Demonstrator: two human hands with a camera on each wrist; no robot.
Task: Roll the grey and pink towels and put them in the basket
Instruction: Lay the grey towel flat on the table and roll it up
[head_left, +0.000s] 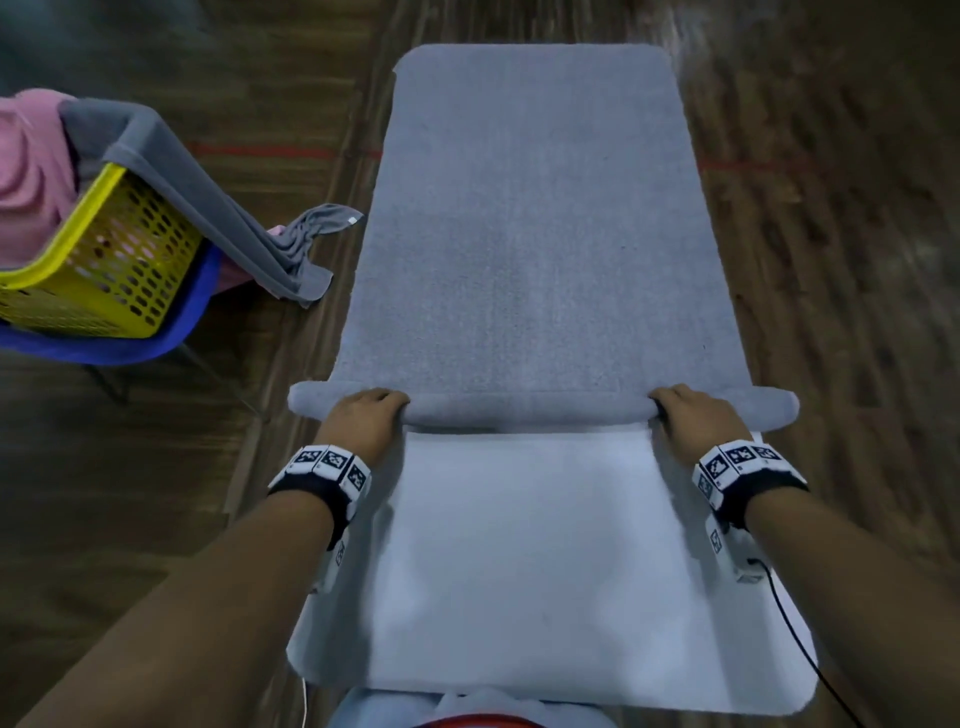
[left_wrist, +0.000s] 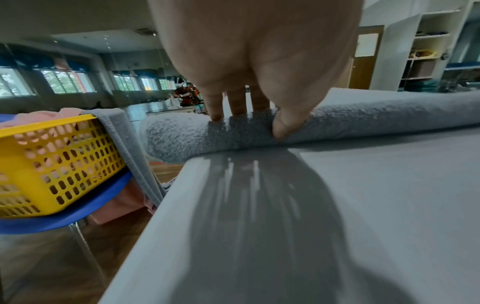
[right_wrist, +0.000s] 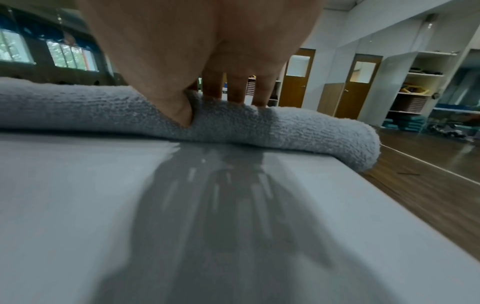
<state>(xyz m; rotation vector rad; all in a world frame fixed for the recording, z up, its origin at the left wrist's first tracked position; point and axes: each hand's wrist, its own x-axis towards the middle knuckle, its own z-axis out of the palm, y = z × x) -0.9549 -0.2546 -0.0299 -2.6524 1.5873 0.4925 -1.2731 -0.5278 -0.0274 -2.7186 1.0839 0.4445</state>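
Note:
A grey towel (head_left: 530, 234) lies spread along the white table (head_left: 519, 561), its near end turned into a thin roll (head_left: 524, 408) whose tips overhang both table sides. My left hand (head_left: 366, 418) grips the roll near its left end (left_wrist: 182, 135), fingers over the top and thumb pressed in front. My right hand (head_left: 685, 415) grips it near the right end (right_wrist: 324, 131) the same way. A yellow basket (head_left: 98, 260) sits at the left on a blue chair (head_left: 130, 345), with a pink towel (head_left: 31, 176) and another grey towel (head_left: 208, 197) draped over it.
Wooden floor (head_left: 831, 260) surrounds the narrow table. The draped grey towel hangs from the basket (left_wrist: 59, 162) down close to the table's left edge. A cable (head_left: 795, 639) runs from my right wrist. A person (left_wrist: 185, 94) stands far off in the room; shelves (right_wrist: 420, 82) line the right wall.

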